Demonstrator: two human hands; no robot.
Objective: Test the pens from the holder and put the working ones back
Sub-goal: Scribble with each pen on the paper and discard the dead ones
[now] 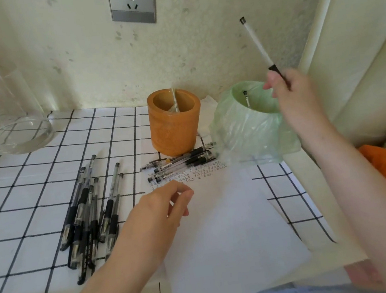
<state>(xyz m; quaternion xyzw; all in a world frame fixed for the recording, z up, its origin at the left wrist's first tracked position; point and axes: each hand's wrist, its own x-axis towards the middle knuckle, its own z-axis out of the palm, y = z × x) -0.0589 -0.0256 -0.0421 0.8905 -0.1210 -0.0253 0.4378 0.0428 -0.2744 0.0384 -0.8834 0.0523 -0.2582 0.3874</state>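
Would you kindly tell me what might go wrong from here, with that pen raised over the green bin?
The right hand grips the pen above the bag-lined bin, close beside the orange holder; a working pen could land in the wrong one. The pens by the holder and the pile on the left look alike, so sorted groups may get mixed.

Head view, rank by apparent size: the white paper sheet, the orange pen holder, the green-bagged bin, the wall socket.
1. white paper sheet
2. green-bagged bin
3. orange pen holder
4. wall socket, partly cropped
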